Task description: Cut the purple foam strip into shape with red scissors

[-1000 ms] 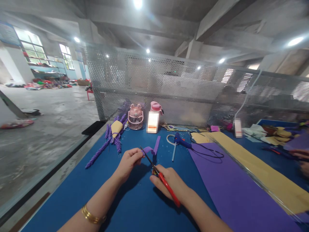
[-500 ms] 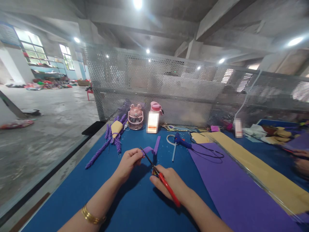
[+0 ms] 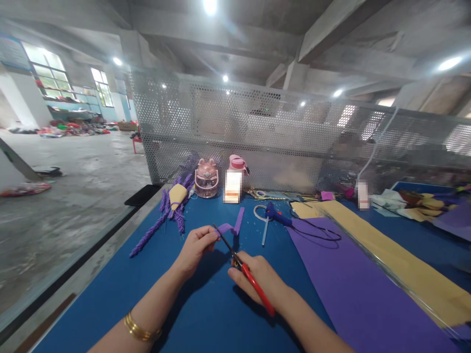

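Observation:
Between thumb and fingers, my left hand [image 3: 196, 250] pinches one end of a narrow purple strip [image 3: 239, 221], whose far part curls away to the right above the blue table. My right hand [image 3: 259, 279] is wrapped round red-handled scissors [image 3: 256, 288]. Their dark blades point up and left, touching or crossing the strip close to my left fingertips. Whether the blades are parted, I cannot tell. Beyond the hands lies a blue glue gun [image 3: 278, 214] with a pale glue stick [image 3: 265, 232] at it.
Purple fuzzy stems with a yellow wrap [image 3: 178, 196] lie at the left. A pink bear-eared cup [image 3: 206, 179] and a pink bottle [image 3: 237, 163] stand by the perforated metal screen [image 3: 257, 122]. Long purple [image 3: 331, 274] and tan sheets [image 3: 397, 255] cover the right side.
My hands, the strip and the scissors keep practically the same place. At the far right, another person's hand has left the view.

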### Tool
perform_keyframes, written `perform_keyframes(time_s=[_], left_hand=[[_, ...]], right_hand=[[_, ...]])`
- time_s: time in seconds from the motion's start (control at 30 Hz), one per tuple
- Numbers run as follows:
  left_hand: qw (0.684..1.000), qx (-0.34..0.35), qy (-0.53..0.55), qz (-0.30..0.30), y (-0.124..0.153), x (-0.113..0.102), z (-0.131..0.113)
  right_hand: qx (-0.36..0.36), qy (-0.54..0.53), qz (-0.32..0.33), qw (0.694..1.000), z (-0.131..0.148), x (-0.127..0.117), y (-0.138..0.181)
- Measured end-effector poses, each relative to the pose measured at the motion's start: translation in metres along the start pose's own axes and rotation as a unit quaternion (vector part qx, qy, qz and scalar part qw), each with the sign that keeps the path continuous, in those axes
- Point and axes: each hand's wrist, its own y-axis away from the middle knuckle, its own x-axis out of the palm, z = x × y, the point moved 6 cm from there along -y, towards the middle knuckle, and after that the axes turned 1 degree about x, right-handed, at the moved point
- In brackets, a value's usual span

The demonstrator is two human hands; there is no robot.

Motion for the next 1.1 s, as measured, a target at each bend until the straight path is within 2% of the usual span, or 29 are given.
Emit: perform_keyframes(time_s=[1.1], left_hand=[[1.000, 0.004, 0.004, 0.001, -0.0001, -0.0005, 0.0012]], right_hand=[[0.000, 0.004, 0.005, 1.000, -0.0025, 0.0029, 0.0006]])
